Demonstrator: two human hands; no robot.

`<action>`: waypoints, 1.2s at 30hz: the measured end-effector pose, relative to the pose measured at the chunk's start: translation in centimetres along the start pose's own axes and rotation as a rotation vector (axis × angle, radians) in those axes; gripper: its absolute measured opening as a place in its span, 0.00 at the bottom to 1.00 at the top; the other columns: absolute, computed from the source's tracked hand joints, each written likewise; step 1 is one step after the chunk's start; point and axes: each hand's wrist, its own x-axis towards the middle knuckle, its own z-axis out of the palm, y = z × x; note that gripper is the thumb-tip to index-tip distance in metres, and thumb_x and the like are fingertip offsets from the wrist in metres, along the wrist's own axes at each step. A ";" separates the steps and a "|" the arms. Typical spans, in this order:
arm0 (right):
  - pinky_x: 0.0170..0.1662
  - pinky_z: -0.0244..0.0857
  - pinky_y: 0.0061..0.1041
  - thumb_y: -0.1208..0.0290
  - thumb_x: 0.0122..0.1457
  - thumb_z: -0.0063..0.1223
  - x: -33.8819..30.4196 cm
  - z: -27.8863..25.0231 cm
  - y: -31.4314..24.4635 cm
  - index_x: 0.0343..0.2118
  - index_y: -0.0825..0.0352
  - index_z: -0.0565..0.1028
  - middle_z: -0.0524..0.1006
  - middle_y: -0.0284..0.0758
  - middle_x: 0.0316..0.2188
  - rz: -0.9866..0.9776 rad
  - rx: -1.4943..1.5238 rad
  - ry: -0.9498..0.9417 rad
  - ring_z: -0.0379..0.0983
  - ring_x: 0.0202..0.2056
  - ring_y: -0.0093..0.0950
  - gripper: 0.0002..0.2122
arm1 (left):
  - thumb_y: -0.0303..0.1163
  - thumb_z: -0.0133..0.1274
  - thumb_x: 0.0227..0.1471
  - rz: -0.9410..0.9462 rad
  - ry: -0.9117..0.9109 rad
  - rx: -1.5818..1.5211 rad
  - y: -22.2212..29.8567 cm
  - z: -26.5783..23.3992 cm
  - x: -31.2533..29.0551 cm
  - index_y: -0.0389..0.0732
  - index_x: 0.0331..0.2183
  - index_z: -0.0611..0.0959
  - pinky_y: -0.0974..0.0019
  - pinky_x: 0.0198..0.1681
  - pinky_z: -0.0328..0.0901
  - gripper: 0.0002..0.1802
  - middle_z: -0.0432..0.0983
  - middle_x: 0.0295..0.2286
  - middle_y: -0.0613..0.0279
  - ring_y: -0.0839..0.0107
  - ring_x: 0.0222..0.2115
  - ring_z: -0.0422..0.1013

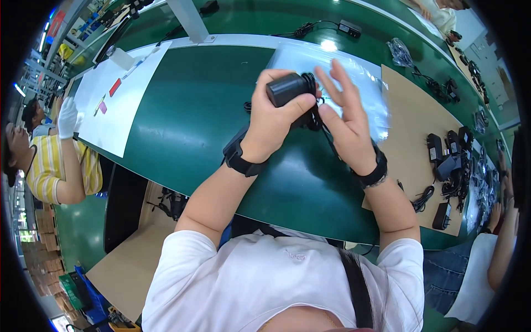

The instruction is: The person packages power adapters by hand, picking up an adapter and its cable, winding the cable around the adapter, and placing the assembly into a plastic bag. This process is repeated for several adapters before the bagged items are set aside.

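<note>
My left hand (271, 113) is closed around a black power adapter (286, 89) with its cable (313, 113) coiled against it, held above the green bench. Beside it my right hand (347, 122) has its fingers spread, slightly blurred, with the thumb near the cable coil. A strand of cable hangs down between the hands. Behind them lies a stack of clear plastic bags (298, 58), partly covered by my hands.
A brown cardboard sheet (406, 133) at the right carries several black adapters (435, 148). A white sheet (119, 99) with pens and a bottle lies at the left. A metal post (191, 19) rises at the back. People work on both sides.
</note>
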 end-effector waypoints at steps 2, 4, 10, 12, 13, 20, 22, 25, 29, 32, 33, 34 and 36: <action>0.51 0.59 0.27 0.74 0.59 0.41 0.5 -0.1 -0.5 0.52 0.71 0.60 0.72 0.44 0.43 0.077 0.051 0.194 0.67 0.49 0.31 0.18 | 0.17 0.54 0.43 0.218 0.038 0.013 0.3 -0.5 0.3 0.38 0.39 0.63 0.68 0.38 0.67 0.22 0.72 0.32 0.53 0.69 0.34 0.71; 0.45 0.64 0.26 0.71 0.60 0.39 1.1 -1.7 0.1 0.49 0.72 0.63 0.74 0.44 0.39 0.406 0.219 0.014 0.71 0.42 0.31 0.16 | 0.18 0.55 0.44 0.350 0.108 0.097 0.9 -1.7 0.4 0.38 0.41 0.62 0.68 0.39 0.68 0.24 0.72 0.34 0.51 0.68 0.35 0.71; 0.49 0.61 0.29 0.64 0.64 0.32 -0.2 0.3 2.0 0.44 0.71 0.67 0.72 0.39 0.42 0.898 1.097 0.062 0.68 0.45 0.29 0.16 | 0.20 0.61 0.38 0.551 0.003 0.257 -0.2 -1.1 -0.5 0.36 0.41 0.64 0.67 0.41 0.66 0.28 0.70 0.36 0.54 0.69 0.37 0.70; 0.48 0.62 0.27 0.65 0.63 0.34 0.2 -0.1 2.1 0.43 0.71 0.68 0.72 0.37 0.40 0.814 1.026 0.133 0.69 0.42 0.27 0.15 | 0.22 0.62 0.38 0.435 -0.017 0.339 -0.7 -0.7 -1.3 0.37 0.40 0.65 0.69 0.41 0.66 0.27 0.70 0.36 0.55 0.71 0.36 0.70; 0.46 0.63 0.26 0.66 0.63 0.35 0.4 -0.4 1.9 0.42 0.71 0.69 0.73 0.35 0.38 0.725 0.957 0.196 0.69 0.40 0.26 0.14 | 0.23 0.62 0.38 0.368 -0.026 0.381 -1.1 -0.6 -1.6 0.37 0.40 0.66 0.70 0.41 0.65 0.27 0.70 0.36 0.56 0.72 0.35 0.69; 0.44 0.62 0.20 0.67 0.62 0.38 0.2 -0.1 1.5 0.43 0.72 0.70 0.73 0.31 0.37 0.638 0.685 0.111 0.68 0.37 0.20 0.14 | 0.22 0.57 0.43 0.019 0.099 -0.017 -1.1 0.4 -0.8 0.36 0.40 0.65 0.71 0.40 0.67 0.22 0.71 0.35 0.58 0.75 0.35 0.70; 0.43 0.62 0.18 0.67 0.62 0.38 0.1 0.0 1.2 0.46 0.71 0.69 0.73 0.32 0.39 0.533 0.577 0.069 0.68 0.37 0.18 0.15 | 0.21 0.55 0.44 -0.005 0.108 -0.035 -1.2 0.3 -0.3 0.37 0.39 0.65 0.70 0.41 0.66 0.20 0.71 0.36 0.58 0.73 0.36 0.70; 0.42 0.62 0.16 0.67 0.63 0.38 0.1 0.0 1.5 0.47 0.71 0.68 0.73 0.31 0.39 0.547 0.592 0.059 0.68 0.37 0.17 0.15 | 0.21 0.55 0.44 -0.107 0.076 -0.221 -1.5 0.5 -0.6 0.37 0.39 0.65 0.69 0.43 0.65 0.20 0.71 0.36 0.57 0.72 0.37 0.70; 0.40 0.62 0.15 0.67 0.64 0.35 -0.9 1.4 2.1 0.43 0.71 0.69 0.72 0.29 0.37 0.513 0.575 0.115 0.67 0.36 0.14 0.14 | 0.23 0.55 0.45 -0.066 0.137 -0.273 -2.2 1.1 -1.0 0.38 0.38 0.67 0.68 0.44 0.65 0.17 0.70 0.36 0.60 0.71 0.37 0.69; 0.40 0.61 0.15 0.66 0.64 0.34 -1.0 1.8 1.1 0.41 0.71 0.68 0.71 0.28 0.36 0.519 0.581 0.123 0.66 0.36 0.13 0.14 | 0.24 0.55 0.46 0.004 0.123 -0.232 -2.4 1.2 -1.1 0.38 0.38 0.68 0.68 0.43 0.65 0.17 0.70 0.36 0.60 0.72 0.36 0.69; 0.40 0.61 0.14 0.66 0.64 0.34 -1.1 1.7 0.9 0.41 0.72 0.68 0.71 0.28 0.37 0.546 0.591 0.105 0.65 0.36 0.13 0.14 | 0.25 0.56 0.45 0.045 0.113 -0.209 -2.3 1.2 -1.0 0.38 0.38 0.68 0.68 0.42 0.65 0.17 0.70 0.35 0.60 0.72 0.36 0.69; 0.44 0.59 0.17 0.65 0.64 0.34 -1.4 1.4 1.0 0.45 0.73 0.65 0.70 0.29 0.40 0.531 0.576 0.042 0.65 0.39 0.16 0.15 | 0.26 0.55 0.46 0.077 0.109 -0.179 -2.6 0.9 -0.9 0.38 0.38 0.68 0.68 0.42 0.65 0.17 0.70 0.36 0.60 0.72 0.36 0.69; 0.46 0.58 0.19 0.64 0.63 0.37 -1.7 2.6 1.4 0.46 0.73 0.64 0.69 0.31 0.41 0.270 0.451 0.088 0.65 0.41 0.19 0.16 | 0.27 0.55 0.47 0.039 0.099 -0.178 -2.5 0.7 -0.7 0.38 0.39 0.68 0.68 0.42 0.65 0.17 0.70 0.36 0.59 0.72 0.36 0.69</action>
